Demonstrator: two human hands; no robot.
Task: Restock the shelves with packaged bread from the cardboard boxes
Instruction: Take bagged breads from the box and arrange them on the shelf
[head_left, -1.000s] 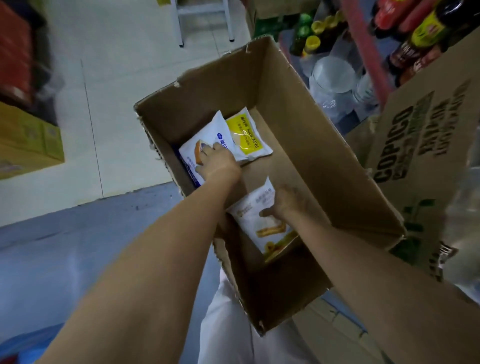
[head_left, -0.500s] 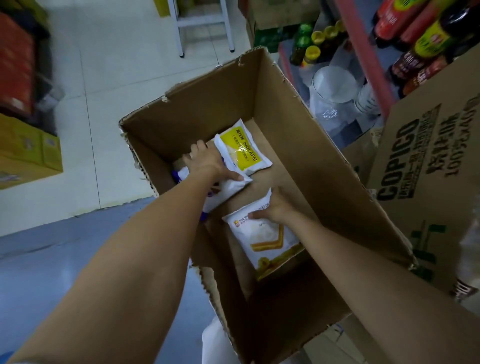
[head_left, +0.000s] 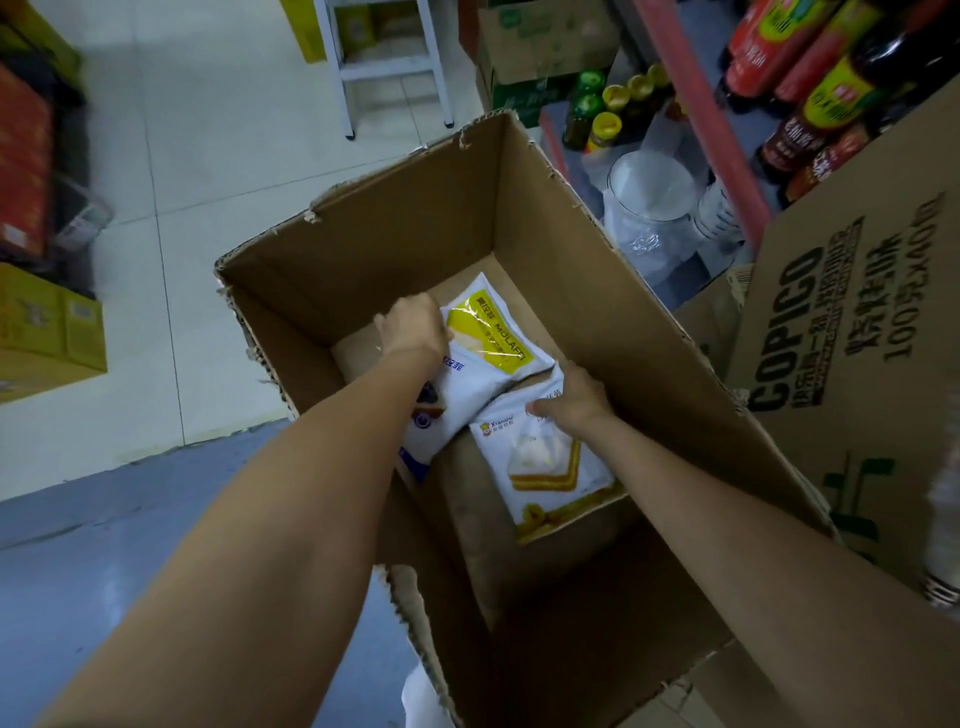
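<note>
Both hands reach into the cardboard box (head_left: 597, 291).

Left hand (head_left: 413, 327) grips the blue-white bread pack (head_left: 457, 400); right hand (head_left: 571, 397) grips the sandwich-print pack (head_left: 545, 462).

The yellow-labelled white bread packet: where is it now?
Head view: yellow-labelled white bread packet lies at the open cardboard box's far end, beside the left hand.
</note>
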